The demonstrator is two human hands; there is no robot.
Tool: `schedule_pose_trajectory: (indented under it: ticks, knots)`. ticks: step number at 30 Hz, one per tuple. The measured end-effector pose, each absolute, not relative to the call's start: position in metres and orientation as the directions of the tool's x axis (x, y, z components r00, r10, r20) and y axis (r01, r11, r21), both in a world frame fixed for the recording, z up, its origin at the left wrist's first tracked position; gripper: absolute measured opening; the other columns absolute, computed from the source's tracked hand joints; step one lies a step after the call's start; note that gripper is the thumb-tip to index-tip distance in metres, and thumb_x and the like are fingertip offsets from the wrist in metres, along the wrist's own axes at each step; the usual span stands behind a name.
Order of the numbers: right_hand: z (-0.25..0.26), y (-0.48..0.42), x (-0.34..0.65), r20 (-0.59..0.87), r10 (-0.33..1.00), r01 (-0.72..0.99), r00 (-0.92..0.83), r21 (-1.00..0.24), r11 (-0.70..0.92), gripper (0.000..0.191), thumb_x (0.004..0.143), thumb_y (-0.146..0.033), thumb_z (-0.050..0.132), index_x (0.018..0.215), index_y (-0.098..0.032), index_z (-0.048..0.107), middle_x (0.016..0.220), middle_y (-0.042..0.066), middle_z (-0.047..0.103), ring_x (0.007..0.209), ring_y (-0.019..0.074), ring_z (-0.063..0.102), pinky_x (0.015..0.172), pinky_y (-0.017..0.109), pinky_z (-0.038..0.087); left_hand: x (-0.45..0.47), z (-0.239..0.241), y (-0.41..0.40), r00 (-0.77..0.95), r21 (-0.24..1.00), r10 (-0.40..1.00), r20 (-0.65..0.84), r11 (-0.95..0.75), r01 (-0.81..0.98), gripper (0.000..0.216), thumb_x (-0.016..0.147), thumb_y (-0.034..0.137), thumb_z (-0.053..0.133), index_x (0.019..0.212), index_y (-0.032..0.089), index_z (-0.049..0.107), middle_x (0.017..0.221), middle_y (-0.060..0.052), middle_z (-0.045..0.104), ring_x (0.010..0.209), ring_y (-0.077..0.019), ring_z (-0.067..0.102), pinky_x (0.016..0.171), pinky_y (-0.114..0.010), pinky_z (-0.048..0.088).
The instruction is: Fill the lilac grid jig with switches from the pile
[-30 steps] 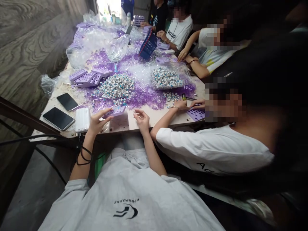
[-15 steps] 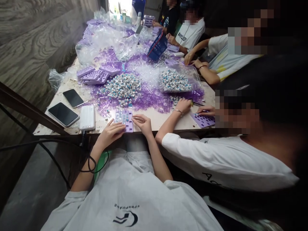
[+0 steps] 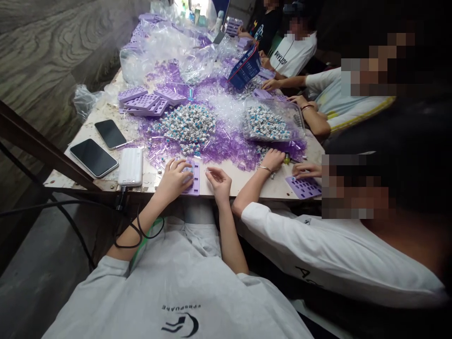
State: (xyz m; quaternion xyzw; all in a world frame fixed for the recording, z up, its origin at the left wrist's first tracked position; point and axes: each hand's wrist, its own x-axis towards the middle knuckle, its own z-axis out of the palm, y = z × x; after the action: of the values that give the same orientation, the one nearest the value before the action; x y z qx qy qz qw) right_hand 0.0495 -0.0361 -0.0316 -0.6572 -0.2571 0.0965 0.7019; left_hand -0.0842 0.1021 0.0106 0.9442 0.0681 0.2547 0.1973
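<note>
My left hand (image 3: 173, 180) lies over a small purple tray (image 3: 195, 184) at the table's front edge, fingers spread and curved down. Part of the tray and the clear pieces in it are hidden under that hand. Just to the right of the tray is my right hand (image 3: 220, 183), apart from it, with thumb and fingertips drawn together. Anything in that pinch is too small to make out. Beyond the tray lie a heap of small white-and-blue parts (image 3: 190, 123) and many clear purple pieces (image 3: 226, 146).
Two phones (image 3: 93, 157) and a white power bank (image 3: 130, 166) with a black cable lie at left. Stacked purple trays (image 3: 143, 102) and a clear box of parts (image 3: 267, 123) stand farther back. A co-worker's arm (image 3: 249, 186) and purple tray (image 3: 304, 187) are close at right.
My left hand has moved up and over the tray, with its fingers spread wider. My right hand has drawn away from the tray's right edge. The view has shifted slightly.
</note>
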Motion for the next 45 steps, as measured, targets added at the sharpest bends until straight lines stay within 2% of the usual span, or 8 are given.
schedule_pose_trajectory:
  ticks: [5, 9, 15, 26, 34, 38, 42, 45]
  knots:
    - [-0.035, -0.034, 0.049, 0.213, 0.471, 0.172, 0.856, -0.977, 0.129, 0.036, 0.069, -0.044, 0.080, 0.091, -0.018, 0.071, 0.093, 0.007, 0.074, 0.078, 0.0174, 0.068, 0.079, 0.032, 0.058, -0.074, 0.019, 0.094, 0.867, 0.312, 0.243, 0.435, -0.944, 0.108, 0.007, 0.083, 0.019, 0.067, 0.084, 0.022, 0.073, 0.121, -0.008, 0.066, 0.132, -0.0365, 0.046, 0.118, -0.067, 0.020]
    - [-0.034, -0.032, 0.051, 0.164, 0.479, 0.119, 0.863, -0.985, 0.124, 0.041, 0.068, -0.048, 0.080, 0.093, -0.018, 0.069, 0.095, 0.008, 0.074, 0.085, 0.0187, 0.070, 0.084, 0.033, 0.059, -0.067, 0.017, 0.089, 0.854, 0.317, 0.276, 0.441, -0.938, 0.140, 0.014, 0.081, 0.011, 0.063, 0.080, 0.021, 0.073, 0.114, -0.011, 0.068, 0.130, -0.0399, 0.047, 0.115, -0.075, 0.014]
    - [-0.032, -0.033, 0.052, 0.135, 0.475, 0.076, 0.870, -0.987, 0.141, 0.041, 0.067, -0.050, 0.081, 0.090, -0.018, 0.069, 0.094, 0.007, 0.075, 0.084, 0.0191, 0.071, 0.080, 0.032, 0.061, -0.062, 0.017, 0.087, 0.835, 0.297, 0.262, 0.484, -0.947, 0.125, 0.023, 0.084, 0.008, 0.055, 0.083, 0.022, 0.073, 0.107, -0.011, 0.069, 0.130, -0.0384, 0.048, 0.116, -0.076, 0.007]
    - [-0.031, -0.035, 0.050, 0.132, 0.509, 0.051, 0.851, -0.984, 0.169, 0.037, 0.069, -0.047, 0.081, 0.091, -0.018, 0.071, 0.096, 0.007, 0.075, 0.087, 0.0192, 0.072, 0.084, 0.032, 0.061, -0.062, 0.016, 0.105, 0.867, 0.377, 0.312, 0.389, -0.912, 0.159, 0.014, 0.088, 0.017, 0.061, 0.084, 0.023, 0.072, 0.111, -0.009, 0.069, 0.129, -0.0404, 0.048, 0.107, -0.085, -0.001]
    - [-0.032, -0.033, 0.052, 0.108, 0.514, 0.029, 0.851, -0.987, 0.159, 0.043, 0.068, -0.047, 0.082, 0.099, -0.018, 0.073, 0.100, 0.008, 0.076, 0.092, 0.0219, 0.073, 0.089, 0.036, 0.061, -0.062, 0.019, 0.099, 0.832, 0.367, 0.334, 0.442, -0.914, 0.172, 0.011, 0.087, 0.019, 0.065, 0.080, 0.024, 0.072, 0.109, -0.008, 0.070, 0.128, -0.0406, 0.047, 0.108, -0.083, -0.005]
    - [-0.034, -0.032, 0.050, 0.108, 0.532, 0.043, 0.840, -0.990, 0.134, 0.037, 0.070, -0.045, 0.081, 0.094, -0.018, 0.073, 0.103, 0.009, 0.075, 0.090, 0.0209, 0.073, 0.085, 0.034, 0.063, -0.068, 0.019, 0.103, 0.823, 0.392, 0.357, 0.442, -0.902, 0.180, 0.008, 0.088, 0.025, 0.064, 0.088, 0.025, 0.072, 0.109, -0.008, 0.070, 0.126, -0.0382, 0.049, 0.112, -0.080, 0.001]
    - [-0.033, -0.028, 0.049, 0.115, 0.595, 0.044, 0.795, -0.990, 0.133, 0.034, 0.070, -0.042, 0.081, 0.093, -0.019, 0.071, 0.097, 0.006, 0.074, 0.087, 0.0193, 0.073, 0.084, 0.032, 0.062, -0.082, 0.015, 0.112, 0.794, 0.445, 0.414, 0.444, -0.872, 0.206, 0.016, 0.092, 0.028, 0.060, 0.104, 0.025, 0.069, 0.112, -0.008, 0.068, 0.113, -0.0303, 0.059, 0.115, -0.068, 0.021]
    - [-0.031, -0.022, 0.048, 0.167, 0.631, 0.097, 0.758, -0.985, 0.144, 0.031, 0.072, -0.041, 0.081, 0.093, -0.020, 0.073, 0.101, 0.007, 0.071, 0.085, 0.0180, 0.072, 0.082, 0.031, 0.062, -0.089, 0.009, 0.118, 0.796, 0.504, 0.416, 0.439, -0.848, 0.165, 0.019, 0.095, 0.028, 0.055, 0.108, 0.022, 0.068, 0.110, -0.008, 0.067, 0.107, -0.0262, 0.061, 0.108, -0.055, 0.038]
